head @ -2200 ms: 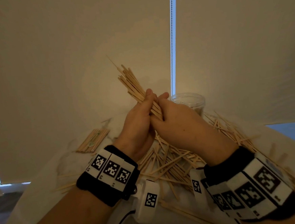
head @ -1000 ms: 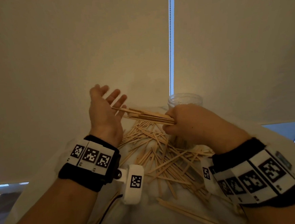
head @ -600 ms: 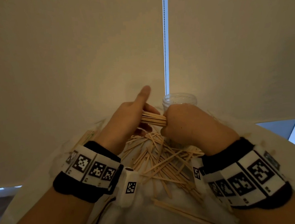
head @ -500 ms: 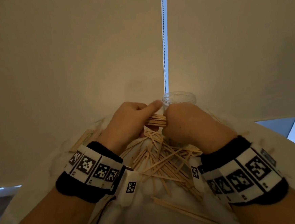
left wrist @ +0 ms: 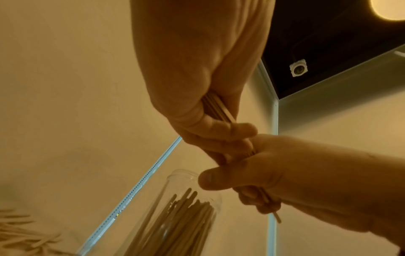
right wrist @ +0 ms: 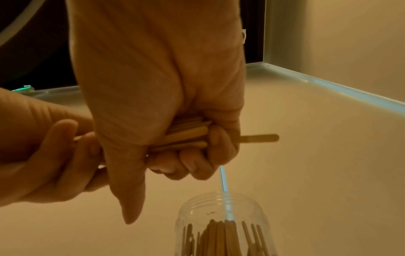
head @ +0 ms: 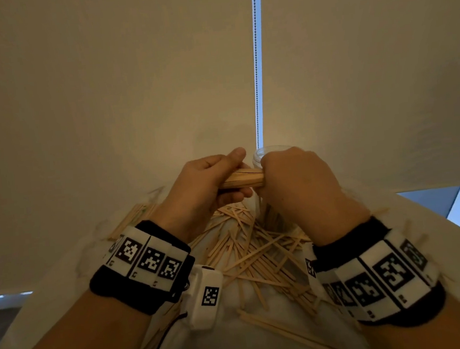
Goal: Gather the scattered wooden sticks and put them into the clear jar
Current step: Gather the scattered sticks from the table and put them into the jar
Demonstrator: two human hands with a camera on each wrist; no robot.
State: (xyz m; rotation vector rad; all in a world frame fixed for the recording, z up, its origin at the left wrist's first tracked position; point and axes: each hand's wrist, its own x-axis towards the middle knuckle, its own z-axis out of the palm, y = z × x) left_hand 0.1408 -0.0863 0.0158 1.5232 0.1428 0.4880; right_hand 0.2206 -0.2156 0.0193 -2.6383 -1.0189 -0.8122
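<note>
Both hands [head: 251, 181] around stick bundle [head: 241, 179]

A white table [head: 264, 345] fills the lower part of the head view, its surface pale and softly lit. A loose pile of wooden sticks [head: 259, 252] lies criss-crossed near its middle. A neater small bunch of sticks [head: 129, 218] lies apart at the far left. A few long sticks [head: 285, 328] lie on their own near the front. A clear jar [right wrist: 223, 226] stands upright at the far side, with sticks upright inside.
</note>
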